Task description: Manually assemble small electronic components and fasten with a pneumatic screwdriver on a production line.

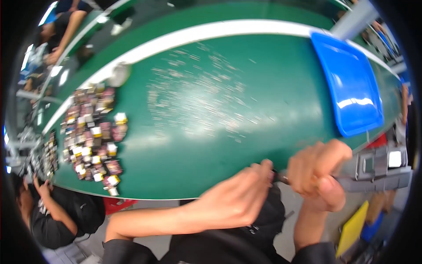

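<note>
Close to the table's near edge, my left hand (pixel 239 196) is closed, its thumb and fingertips pinched on a small dark piece, mostly hidden by the fingers. My right hand (pixel 318 174) is curled into a fist just to its right and smeared by motion. A short dark end (pixel 278 177) shows in the gap between both hands; whether it belongs to the piece or to something in my right fist I cannot tell. Many thin, short, silvery pin-like pieces (pixel 202 97) lie scattered across the green table (pixel 281 66) beyond my hands.
Small block-like parts in dark, pink, white and yellow (pixel 92 136) are heaped at the left. A pale round container (pixel 119 74) stands behind them. An empty blue tray (pixel 354 86) lies at the right. Another person in black (pixel 66 215) works at far left. A grey machine-like object (pixel 378 169) is at right.
</note>
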`<action>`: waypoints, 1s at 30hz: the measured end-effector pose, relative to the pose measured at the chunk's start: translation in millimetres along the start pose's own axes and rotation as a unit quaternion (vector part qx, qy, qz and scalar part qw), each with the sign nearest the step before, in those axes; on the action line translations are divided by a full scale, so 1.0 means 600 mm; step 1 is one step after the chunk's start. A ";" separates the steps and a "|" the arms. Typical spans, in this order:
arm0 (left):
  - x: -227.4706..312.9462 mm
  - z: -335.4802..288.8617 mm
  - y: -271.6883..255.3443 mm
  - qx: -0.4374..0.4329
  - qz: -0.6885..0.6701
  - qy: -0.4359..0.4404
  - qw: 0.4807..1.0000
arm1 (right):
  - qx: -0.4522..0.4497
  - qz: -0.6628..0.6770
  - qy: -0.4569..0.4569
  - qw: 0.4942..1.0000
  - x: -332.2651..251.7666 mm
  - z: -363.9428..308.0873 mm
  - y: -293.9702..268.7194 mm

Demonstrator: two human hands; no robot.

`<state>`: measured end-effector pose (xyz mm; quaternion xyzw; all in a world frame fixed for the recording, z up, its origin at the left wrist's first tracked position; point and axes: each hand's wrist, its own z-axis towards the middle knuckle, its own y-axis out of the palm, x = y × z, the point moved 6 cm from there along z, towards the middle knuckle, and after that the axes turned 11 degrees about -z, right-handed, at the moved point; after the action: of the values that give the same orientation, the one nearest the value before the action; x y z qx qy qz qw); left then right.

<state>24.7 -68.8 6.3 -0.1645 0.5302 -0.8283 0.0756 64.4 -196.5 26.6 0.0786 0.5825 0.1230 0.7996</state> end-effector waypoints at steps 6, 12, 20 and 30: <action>-0.010 -0.040 -0.024 0.028 -0.104 -0.003 0.994 | -0.067 0.185 -0.049 0.979 -0.033 0.009 -0.023; -0.145 -0.205 -0.199 0.172 0.055 -0.258 0.949 | 0.035 0.175 -0.020 0.984 0.011 -0.033 -0.065; -0.277 -0.448 -0.323 0.176 0.320 -0.500 0.785 | 0.067 0.227 0.059 0.970 0.052 -0.029 -0.037; -0.264 -0.122 -0.164 0.120 0.063 -0.309 0.941 | 0.127 0.276 0.093 0.948 0.072 -0.054 -0.065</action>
<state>151.6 82.9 36.9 -0.3686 0.3870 -0.7877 0.3066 50.6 -222.0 -33.4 0.3257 0.6203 0.2710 0.6601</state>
